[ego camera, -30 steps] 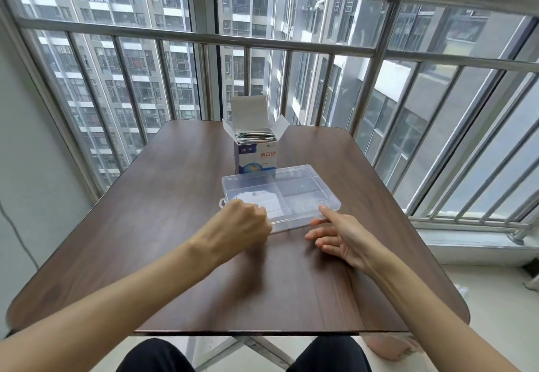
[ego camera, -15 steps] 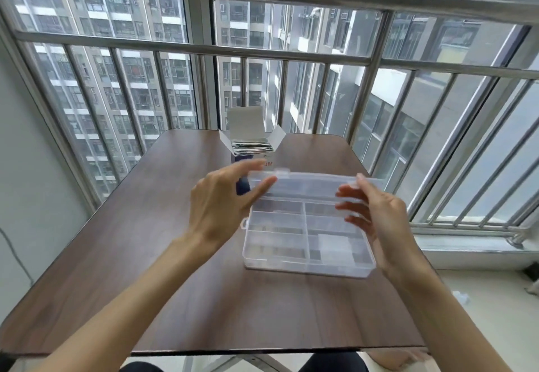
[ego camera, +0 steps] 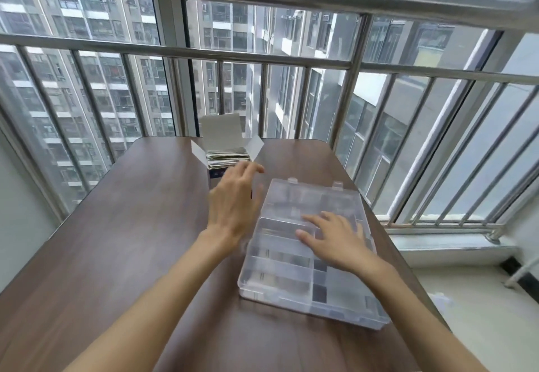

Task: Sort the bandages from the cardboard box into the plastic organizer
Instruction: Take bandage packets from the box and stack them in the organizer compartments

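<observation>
- Two hands work over a brown table (ego camera: 122, 255): the left hand (ego camera: 233, 205) hovers with its fingers spread and relaxed, holding nothing; the right hand (ego camera: 335, 240) lies flat, fingers straight, on the plastic organizer (ego camera: 291, 278).
- Plastic organizer: clear, opened out flat on the right half of the table, its long axis running from the near right corner away toward the railing (ego camera: 262, 62), tilted a little leftward at the far end. Its lid (ego camera: 309, 196) lies beyond the divided tray, with two small latches at the far edge.
- Right hand rests about where tray and lid meet, fingers pointing left and away.
- Left hand sits just beside the organizer's left edge, between it and the cardboard box (ego camera: 224, 150), fingertips reaching toward the box.
- Cardboard box stands upright near the table's far edge, flaps open, in front of the left hand; its blue front is partly hidden by that hand.
- Bandages (ego camera: 227, 158) show as a packed stack at the box's open top; the view is blurred, so single wrappers cannot be told apart.
</observation>
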The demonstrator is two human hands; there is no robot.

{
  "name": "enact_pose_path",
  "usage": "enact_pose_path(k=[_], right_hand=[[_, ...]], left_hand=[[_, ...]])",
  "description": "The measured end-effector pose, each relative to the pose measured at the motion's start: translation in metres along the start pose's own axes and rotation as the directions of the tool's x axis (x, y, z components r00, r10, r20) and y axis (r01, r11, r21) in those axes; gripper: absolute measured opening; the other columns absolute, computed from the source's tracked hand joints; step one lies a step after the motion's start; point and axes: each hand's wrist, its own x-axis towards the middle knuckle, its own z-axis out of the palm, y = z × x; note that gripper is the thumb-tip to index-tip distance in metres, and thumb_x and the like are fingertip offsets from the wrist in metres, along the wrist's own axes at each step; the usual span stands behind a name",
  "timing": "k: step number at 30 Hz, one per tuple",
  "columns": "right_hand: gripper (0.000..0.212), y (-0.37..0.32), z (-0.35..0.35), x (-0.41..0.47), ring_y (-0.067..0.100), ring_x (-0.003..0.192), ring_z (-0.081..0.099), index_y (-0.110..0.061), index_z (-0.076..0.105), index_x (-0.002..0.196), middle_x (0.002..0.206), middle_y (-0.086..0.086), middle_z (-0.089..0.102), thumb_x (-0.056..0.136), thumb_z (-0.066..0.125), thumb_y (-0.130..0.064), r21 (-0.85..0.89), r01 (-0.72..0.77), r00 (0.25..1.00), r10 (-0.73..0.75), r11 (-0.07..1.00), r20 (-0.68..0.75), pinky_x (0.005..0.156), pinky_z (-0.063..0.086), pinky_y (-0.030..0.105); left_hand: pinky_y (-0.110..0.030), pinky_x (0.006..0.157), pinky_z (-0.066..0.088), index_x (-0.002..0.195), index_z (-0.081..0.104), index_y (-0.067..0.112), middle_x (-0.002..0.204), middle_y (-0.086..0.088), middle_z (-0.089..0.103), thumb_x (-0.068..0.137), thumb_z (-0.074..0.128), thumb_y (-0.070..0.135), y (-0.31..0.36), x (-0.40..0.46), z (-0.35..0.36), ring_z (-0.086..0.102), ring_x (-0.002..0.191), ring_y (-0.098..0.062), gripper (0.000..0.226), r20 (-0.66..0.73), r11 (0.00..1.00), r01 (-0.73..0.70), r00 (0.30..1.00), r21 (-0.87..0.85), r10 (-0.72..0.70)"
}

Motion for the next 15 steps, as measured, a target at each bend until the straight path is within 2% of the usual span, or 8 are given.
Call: enact_pose_path(k=[2, 4, 7, 10, 13, 15], right_hand=[[0.051, -0.003, 0.001, 0.0, 0.024, 0.145, 0.01, -0.045, 0.031, 0.141, 0.156, 0.001, 0.02, 0.093, 0.031, -0.061, -0.004, 0.006, 1.0, -0.006, 1.0, 0.002, 0.113, 0.0, 0.058], [0.048, -0.004, -0.004, 0.009, 0.024, 0.146, 0.009, -0.047, 0.029, 0.142, 0.157, 0.001, 0.019, 0.095, 0.027, -0.06, -0.017, 0.036, 0.999, -0.036, 0.999, 0.023, 0.114, -0.003, 0.058], [0.044, -0.004, -0.009, 0.032, 0.022, 0.144, 0.016, -0.048, 0.033, 0.139, 0.155, 0.0, 0.024, 0.097, 0.027, -0.057, -0.049, 0.112, 0.994, -0.111, 0.992, 0.02, 0.115, 0.0, 0.056], [0.04, -0.007, -0.012, 0.06, 0.019, 0.142, 0.022, -0.048, 0.04, 0.135, 0.151, -0.001, 0.032, 0.097, 0.031, -0.054, -0.053, 0.194, 0.98, -0.196, 0.98, -0.033, 0.114, 0.004, 0.057], [0.038, -0.013, -0.016, 0.085, 0.021, 0.14, 0.027, -0.047, 0.045, 0.132, 0.149, -0.002, 0.037, 0.096, 0.034, -0.052, -0.016, 0.226, 0.974, -0.226, 0.974, 0.01, 0.114, 0.006, 0.057], [0.037, -0.02, -0.02, 0.095, 0.023, 0.138, 0.032, -0.04, 0.049, 0.132, 0.145, -0.001, 0.042, 0.096, 0.041, -0.044, 0.052, 0.239, 0.971, -0.239, 0.97, -0.024, 0.114, 0.014, 0.055]], left_hand=[[-0.03, 0.048, 0.039, 0.117, 0.057, 0.02, 0.119, 0.002, 0.055, 0.083, 0.067, 0.014, -0.008, 0.011, 0.0, 0.064, 0.082, -0.024, 0.037, -0.034, 0.986, -0.047, 0.998, 0.158, 0.053], [-0.025, 0.038, 0.031, 0.11, 0.06, 0.019, 0.11, 0.001, 0.057, 0.071, 0.078, 0.007, -0.015, 0.017, -0.003, 0.064, 0.06, -0.024, 0.045, 0.003, 0.946, -0.062, 0.998, 0.319, 0.065], [-0.02, 0.038, 0.019, 0.087, 0.063, 0.019, 0.087, 0.004, 0.061, 0.061, 0.084, 0.006, -0.029, 0.02, -0.01, 0.059, 0.043, -0.023, 0.035, 0.065, 0.888, -0.043, 0.998, 0.458, 0.015], [-0.019, 0.038, 0.022, 0.074, 0.063, 0.018, 0.074, 0.003, 0.06, 0.061, 0.085, 0.007, -0.044, 0.021, -0.016, 0.056, 0.04, -0.025, 0.028, 0.086, 0.888, -0.042, 0.996, 0.458, 0.002], [-0.021, 0.04, 0.031, 0.077, 0.069, 0.021, 0.076, 0.004, 0.062, 0.071, 0.082, 0.015, -0.054, 0.022, -0.026, 0.06, 0.047, -0.027, 0.016, 0.086, 0.925, -0.031, 0.996, 0.378, -0.002], [-0.017, 0.042, 0.024, 0.077, 0.073, 0.024, 0.074, 0.004, 0.063, 0.072, 0.082, 0.018, -0.058, 0.021, -0.037, 0.06, 0.048, -0.026, 0.012, 0.059, 0.95, -0.06, 0.997, 0.306, 0.044]])
